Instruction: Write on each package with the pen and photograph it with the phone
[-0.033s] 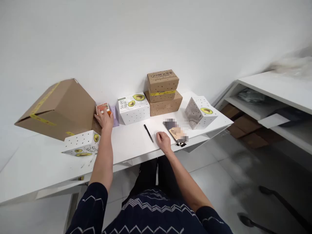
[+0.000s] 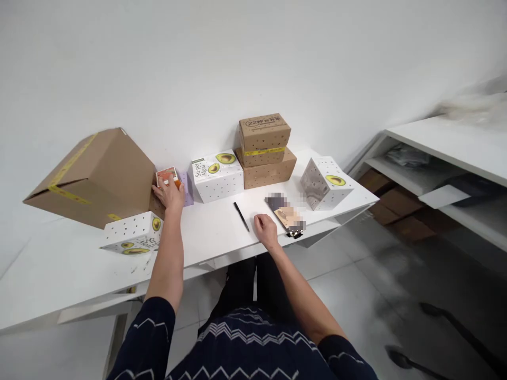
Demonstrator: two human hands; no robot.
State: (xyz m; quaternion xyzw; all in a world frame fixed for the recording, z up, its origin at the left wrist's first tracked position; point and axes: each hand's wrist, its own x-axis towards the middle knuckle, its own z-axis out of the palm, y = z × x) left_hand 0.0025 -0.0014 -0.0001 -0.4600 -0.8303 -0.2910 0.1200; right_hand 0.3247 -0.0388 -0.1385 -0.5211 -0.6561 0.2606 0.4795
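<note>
My left hand (image 2: pixel 169 194) reaches over a small white box with a red and orange print (image 2: pixel 166 173), its fingers bent around the top and near side. A purple box (image 2: pixel 187 189) stands just right of it, and the large cardboard carton (image 2: pixel 106 174) is close on the left. My right hand (image 2: pixel 266 230) rests at the table's front edge, fingers curled into a loose fist with nothing seen in it. It lies between a black pen (image 2: pixel 241 216) and a clipboard (image 2: pixel 295 234), whose sheet is blurred by pixels.
The white table (image 2: pixel 214 232) runs along the wall. It also bears a "Super Meal" avocado box (image 2: pixel 219 184), another avocado box (image 2: pixel 134 235) near left, two stacked brown boxes (image 2: pixel 265 150) and an avocado-print box (image 2: pixel 327 184) at right. A shelf (image 2: pixel 443 153) stands farther right.
</note>
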